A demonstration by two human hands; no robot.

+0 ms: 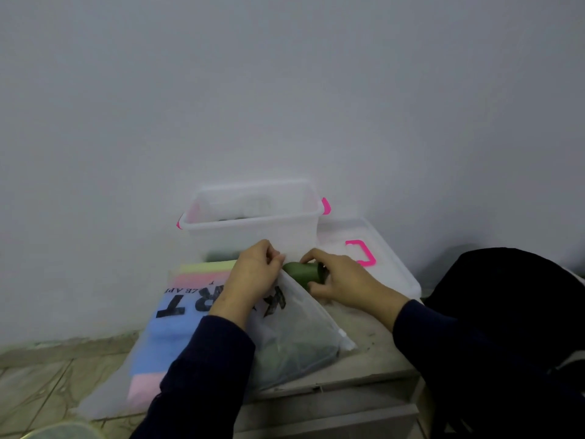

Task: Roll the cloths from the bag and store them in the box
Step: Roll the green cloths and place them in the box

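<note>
Just in front of the clear box (253,229), both hands work a green cloth (304,274): the right hand (345,282) grips its rolled end, the left hand (253,274) pinches its other end. The frosted bag (294,337) of folded cloths lies under them on the surface (373,346). The box's lid (380,261) rests right of the box.
</note>
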